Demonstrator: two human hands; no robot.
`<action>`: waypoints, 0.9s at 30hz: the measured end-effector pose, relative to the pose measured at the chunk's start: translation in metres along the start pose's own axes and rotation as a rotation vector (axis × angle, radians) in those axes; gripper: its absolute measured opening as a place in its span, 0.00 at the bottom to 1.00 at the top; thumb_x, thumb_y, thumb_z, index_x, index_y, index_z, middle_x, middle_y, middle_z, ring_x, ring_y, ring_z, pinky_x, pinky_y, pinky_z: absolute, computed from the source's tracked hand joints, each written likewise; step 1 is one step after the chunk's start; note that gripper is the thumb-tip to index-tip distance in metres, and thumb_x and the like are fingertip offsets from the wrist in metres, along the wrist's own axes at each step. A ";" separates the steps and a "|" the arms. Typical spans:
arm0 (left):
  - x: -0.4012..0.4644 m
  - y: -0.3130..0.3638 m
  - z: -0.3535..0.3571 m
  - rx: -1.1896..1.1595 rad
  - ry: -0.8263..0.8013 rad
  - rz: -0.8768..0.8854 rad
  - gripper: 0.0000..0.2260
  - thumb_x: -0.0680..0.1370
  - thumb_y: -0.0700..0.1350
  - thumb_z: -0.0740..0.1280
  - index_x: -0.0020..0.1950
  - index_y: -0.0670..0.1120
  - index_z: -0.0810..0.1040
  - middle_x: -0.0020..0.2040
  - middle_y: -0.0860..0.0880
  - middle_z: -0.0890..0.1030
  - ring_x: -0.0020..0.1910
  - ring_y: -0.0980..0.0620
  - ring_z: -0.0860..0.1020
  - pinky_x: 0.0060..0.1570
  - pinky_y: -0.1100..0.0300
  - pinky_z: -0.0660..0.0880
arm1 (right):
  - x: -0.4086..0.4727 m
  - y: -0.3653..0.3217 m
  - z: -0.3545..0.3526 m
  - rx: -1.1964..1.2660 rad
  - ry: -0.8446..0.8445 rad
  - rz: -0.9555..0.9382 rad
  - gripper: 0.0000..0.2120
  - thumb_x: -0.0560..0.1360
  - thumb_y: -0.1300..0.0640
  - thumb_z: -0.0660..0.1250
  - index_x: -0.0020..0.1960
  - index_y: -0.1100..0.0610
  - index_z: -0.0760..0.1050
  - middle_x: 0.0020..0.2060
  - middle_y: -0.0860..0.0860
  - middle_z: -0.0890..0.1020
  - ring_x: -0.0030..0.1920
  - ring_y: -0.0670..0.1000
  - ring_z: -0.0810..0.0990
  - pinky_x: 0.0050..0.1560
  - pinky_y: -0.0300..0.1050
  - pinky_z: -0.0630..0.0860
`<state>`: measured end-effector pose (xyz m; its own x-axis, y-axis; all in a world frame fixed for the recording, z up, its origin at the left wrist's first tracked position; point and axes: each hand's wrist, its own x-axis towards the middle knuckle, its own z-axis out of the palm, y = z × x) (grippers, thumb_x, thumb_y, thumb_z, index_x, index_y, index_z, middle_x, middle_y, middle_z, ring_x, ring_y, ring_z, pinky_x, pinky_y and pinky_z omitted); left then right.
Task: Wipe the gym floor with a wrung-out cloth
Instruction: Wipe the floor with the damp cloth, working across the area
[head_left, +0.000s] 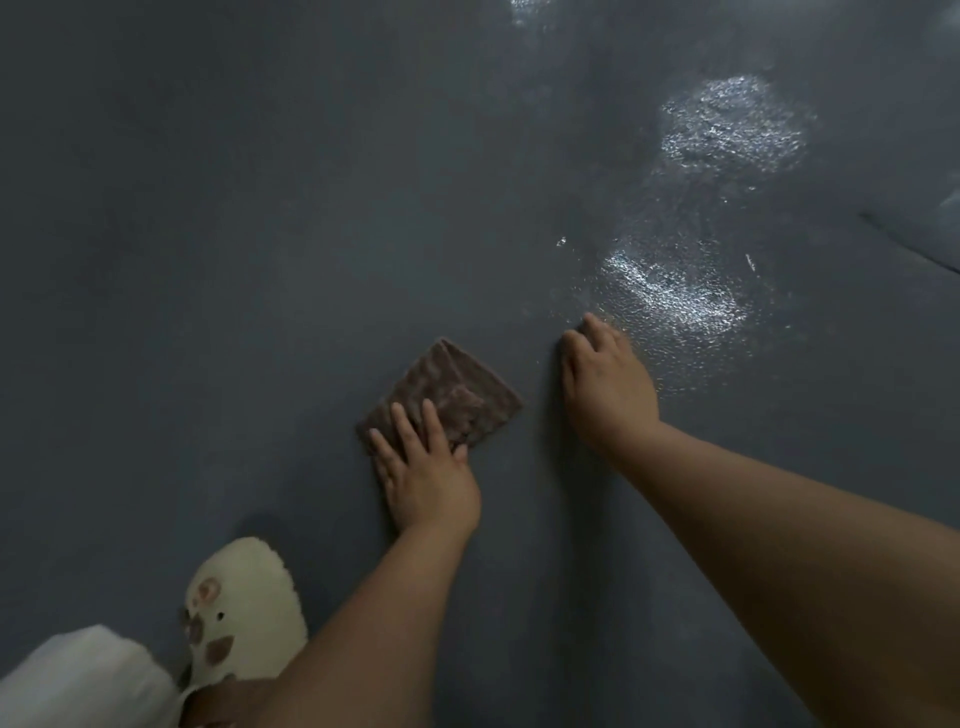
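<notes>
A folded brown cloth (457, 389) lies flat on the dark grey gym floor (234, 234) near the middle of the view. My left hand (423, 475) presses on the cloth's near corner with straight, spread fingers. My right hand (605, 382) rests on the bare floor to the right of the cloth, apart from it, fingers bent down onto the surface and holding nothing.
Wet, shiny patches (675, 296) glisten on the floor beyond my right hand, with another patch (735, 124) farther back. A cream fluffy slipper (244, 613) and a white trouser leg (83, 680) sit at the bottom left. A dark seam (909, 241) crosses the floor at right.
</notes>
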<state>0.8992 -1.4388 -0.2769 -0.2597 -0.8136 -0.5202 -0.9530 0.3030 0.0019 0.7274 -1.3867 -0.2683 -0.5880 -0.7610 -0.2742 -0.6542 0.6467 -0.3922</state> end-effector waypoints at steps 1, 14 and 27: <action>-0.006 0.003 0.002 -0.019 -0.016 0.010 0.30 0.82 0.54 0.52 0.77 0.50 0.38 0.77 0.44 0.36 0.74 0.34 0.38 0.73 0.46 0.43 | -0.005 -0.001 0.001 0.006 0.002 -0.004 0.18 0.81 0.56 0.53 0.69 0.59 0.66 0.75 0.56 0.59 0.74 0.56 0.57 0.71 0.47 0.55; 0.009 -0.014 -0.036 -0.364 0.075 0.386 0.19 0.76 0.32 0.60 0.67 0.41 0.73 0.68 0.43 0.70 0.65 0.42 0.69 0.68 0.54 0.64 | -0.082 -0.030 0.050 0.017 0.063 -0.286 0.22 0.70 0.55 0.57 0.60 0.59 0.78 0.56 0.58 0.80 0.55 0.58 0.76 0.56 0.49 0.76; 0.055 0.006 -0.060 -0.446 0.135 0.202 0.23 0.77 0.36 0.63 0.72 0.43 0.65 0.71 0.43 0.64 0.70 0.44 0.63 0.69 0.56 0.58 | -0.016 -0.030 0.062 -0.274 -0.138 -0.472 0.29 0.72 0.35 0.51 0.69 0.43 0.70 0.71 0.54 0.69 0.70 0.67 0.64 0.67 0.64 0.61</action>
<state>0.8696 -1.5116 -0.2539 -0.4358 -0.8265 -0.3564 -0.8476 0.2436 0.4714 0.7859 -1.3966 -0.3067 -0.1459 -0.9589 -0.2434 -0.9418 0.2099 -0.2624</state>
